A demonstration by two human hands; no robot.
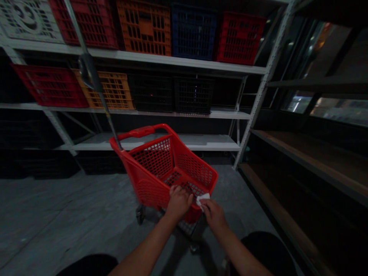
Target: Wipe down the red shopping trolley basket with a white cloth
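Observation:
A red plastic shopping cart (149,186) on wheels stands on the floor in front of me, its basket showing a grid of holes. My left hand (180,200) is closed over the near rim of the basket, fingers curled to the inside. At the front corner, my right hand (214,212) pinches a folded white cloth or tissue (203,198) against the rim. Whether it is paper or fabric I cannot tell. A grey pole with a dark handle (91,73) rises near the cart's push handle (142,132).
White metal shelving (161,57) behind the cart bears red, orange, blue and black plastic crates. Along the right side runs a dark shelf unit with wooden boards (310,157). The grey concrete floor (71,218) extends to the left.

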